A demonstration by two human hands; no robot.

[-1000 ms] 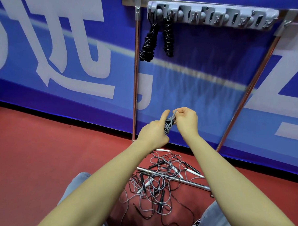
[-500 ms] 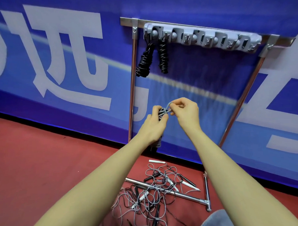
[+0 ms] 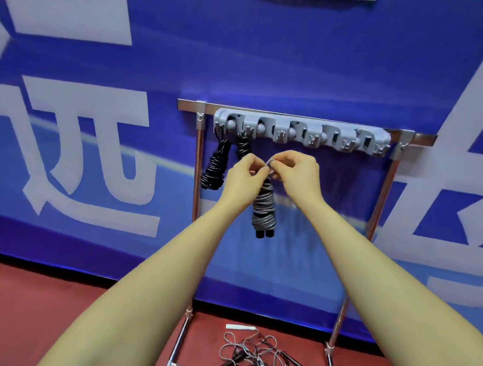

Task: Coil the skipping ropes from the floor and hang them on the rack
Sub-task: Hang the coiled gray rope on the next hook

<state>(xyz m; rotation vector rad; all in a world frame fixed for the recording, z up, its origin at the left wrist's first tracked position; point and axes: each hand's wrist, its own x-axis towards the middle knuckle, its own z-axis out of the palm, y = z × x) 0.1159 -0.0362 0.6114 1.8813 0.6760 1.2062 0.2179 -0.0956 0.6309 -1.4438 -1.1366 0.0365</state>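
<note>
Large white characters on the blue banner (image 3: 268, 59); only "远" readable.

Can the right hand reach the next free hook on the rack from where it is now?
Probably yes. The right hand pinches the loop of the grey rope just below the rack, and nothing lies between it and the free hooks above. The left hand also pinches the loop, beside the black ropes.

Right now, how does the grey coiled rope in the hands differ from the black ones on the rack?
The grey coiled rope is held up by both hands, left hand and right hand, pinching its top loop; the black coiled ropes hang from the rack. Grey is below the hooks, not yet hung; the black ones sit at the leftmost hooks. Both are wound into tight bundles.
</note>
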